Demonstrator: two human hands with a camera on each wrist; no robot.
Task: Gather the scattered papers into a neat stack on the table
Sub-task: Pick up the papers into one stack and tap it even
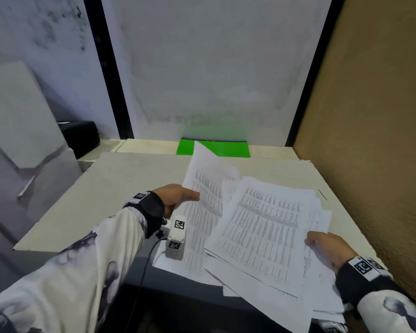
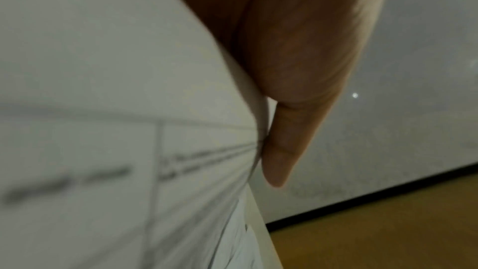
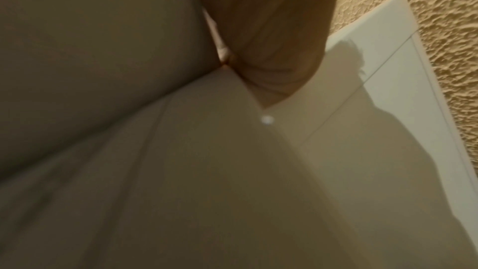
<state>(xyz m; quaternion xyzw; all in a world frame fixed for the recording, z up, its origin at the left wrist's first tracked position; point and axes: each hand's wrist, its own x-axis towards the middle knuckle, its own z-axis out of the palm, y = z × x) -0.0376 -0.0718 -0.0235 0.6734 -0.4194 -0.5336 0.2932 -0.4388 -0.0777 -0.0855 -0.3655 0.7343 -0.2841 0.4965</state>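
Observation:
A loose, fanned pile of white papers (image 1: pixel 262 227) printed with tables lies on the right front of the pale table (image 1: pixel 120 183), and its near sheets hang over the front edge. My left hand (image 1: pixel 190 197) pinches the left edge of the pile, thumb on top, where one sheet (image 1: pixel 202 169) curls upward toward the back. My right hand (image 1: pixel 315 241) grips the pile's right edge with the thumb on top. In the left wrist view the thumb (image 2: pixel 284 140) presses against blurred printed paper (image 2: pixel 103 109). The right wrist view is filled by shaded paper (image 3: pixel 181 171) under the hand (image 3: pixel 271 28).
A bright green sheet (image 1: pixel 226 149) lies flat at the table's back edge, partly behind the raised paper. A brown textured wall (image 1: pixel 370 140) runs close along the right side. A black object (image 1: pixel 81 137) and a white panel (image 1: pixel 17 116) stand off to the left.

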